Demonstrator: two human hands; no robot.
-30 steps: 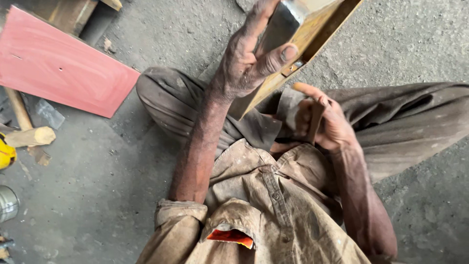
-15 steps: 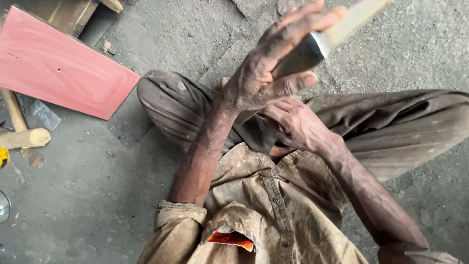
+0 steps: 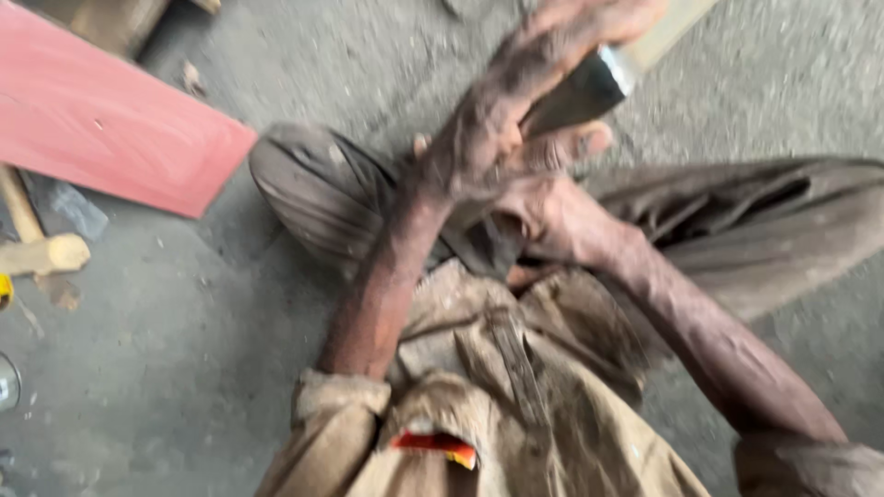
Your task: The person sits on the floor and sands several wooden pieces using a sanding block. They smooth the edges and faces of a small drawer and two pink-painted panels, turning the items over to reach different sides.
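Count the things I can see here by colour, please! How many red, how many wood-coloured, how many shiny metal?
Red: 1, the red board
Pale wood: 2, the wooden handle on the floor and the wooden piece with a metal band, gripped by the left hand
Shiny metal: 1, the round metal thing
Total: 4

Red-orange packet [image 3: 437,444] in shirt pocket
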